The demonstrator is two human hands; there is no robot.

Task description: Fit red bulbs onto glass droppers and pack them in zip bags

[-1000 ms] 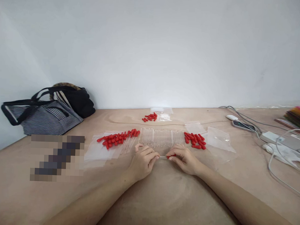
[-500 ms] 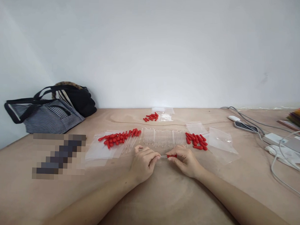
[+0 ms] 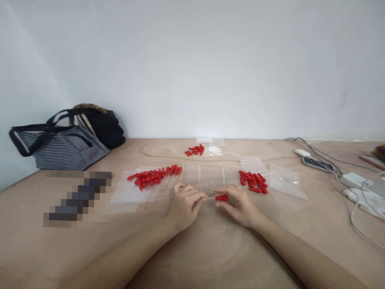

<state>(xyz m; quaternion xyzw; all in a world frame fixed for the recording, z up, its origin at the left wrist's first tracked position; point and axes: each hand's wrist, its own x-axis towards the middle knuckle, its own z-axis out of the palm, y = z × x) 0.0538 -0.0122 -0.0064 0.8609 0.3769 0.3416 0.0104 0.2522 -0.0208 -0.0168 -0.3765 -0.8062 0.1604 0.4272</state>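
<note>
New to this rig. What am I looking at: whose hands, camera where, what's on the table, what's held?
No machine here: these are a person's bare hands, and every picture comes from one camera worn on their head, looking forward and down. The left hand pinches a dropper's clear tube; its red bulb sits between the right hand's parted thumb and fingers. On the table, beyond the hands, lies a row of clear tubes, with loose red bulbs to its right. A striped bag stands far left.
</note>
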